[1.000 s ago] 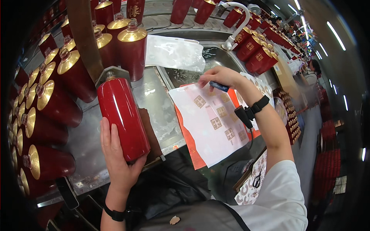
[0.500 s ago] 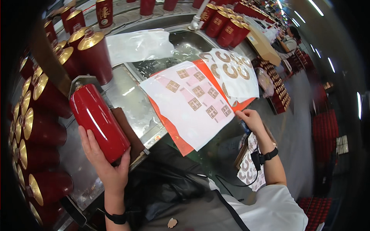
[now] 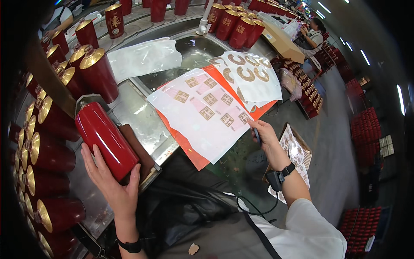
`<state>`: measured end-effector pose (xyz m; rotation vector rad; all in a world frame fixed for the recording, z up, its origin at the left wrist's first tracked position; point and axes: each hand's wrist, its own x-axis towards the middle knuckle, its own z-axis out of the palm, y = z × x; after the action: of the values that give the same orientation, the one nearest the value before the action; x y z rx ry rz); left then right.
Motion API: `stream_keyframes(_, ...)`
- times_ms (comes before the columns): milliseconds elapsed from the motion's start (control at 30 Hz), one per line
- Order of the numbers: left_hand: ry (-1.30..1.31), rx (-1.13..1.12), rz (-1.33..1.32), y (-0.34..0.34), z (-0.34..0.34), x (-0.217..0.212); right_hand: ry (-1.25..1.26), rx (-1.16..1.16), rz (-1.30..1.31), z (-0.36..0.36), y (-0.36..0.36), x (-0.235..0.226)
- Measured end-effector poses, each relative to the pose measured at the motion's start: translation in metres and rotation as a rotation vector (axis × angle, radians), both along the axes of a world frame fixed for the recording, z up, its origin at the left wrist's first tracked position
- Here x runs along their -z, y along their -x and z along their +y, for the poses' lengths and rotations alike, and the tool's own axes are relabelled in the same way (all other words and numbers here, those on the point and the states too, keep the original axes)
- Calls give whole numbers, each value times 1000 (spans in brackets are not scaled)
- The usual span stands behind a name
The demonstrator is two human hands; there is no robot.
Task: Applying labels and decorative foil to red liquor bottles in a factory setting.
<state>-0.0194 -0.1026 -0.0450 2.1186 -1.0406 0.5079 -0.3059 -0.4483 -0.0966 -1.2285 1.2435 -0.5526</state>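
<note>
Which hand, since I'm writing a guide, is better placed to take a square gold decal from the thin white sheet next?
The right hand, probably: it's beside the sheet and a decal, though holding a slim blue tool. The left hand holds the glossy red cylindrical bottle.

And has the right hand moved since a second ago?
Yes: the right hand has moved away from the white tap, down and rightward in the view.

From up on that person's head, the left of two side-by-side fisheye cameras peers down, close above the left hand (image 3: 111, 185), right hand (image 3: 264, 134) and dark apron (image 3: 207, 235), yet wide enough to catch the grey floor (image 3: 332, 164) at right, straight edges bending toward a black rim.
</note>
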Motion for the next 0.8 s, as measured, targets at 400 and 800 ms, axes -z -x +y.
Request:
stream_keyframes(400, -79, 13, -22, -8, -5, -3, -57, 10, 11, 11, -14, -5)
stream_keyframes(800, -87, 27, -37, -9, -4, -4, 365, -210, 182, 17, 20, -39)
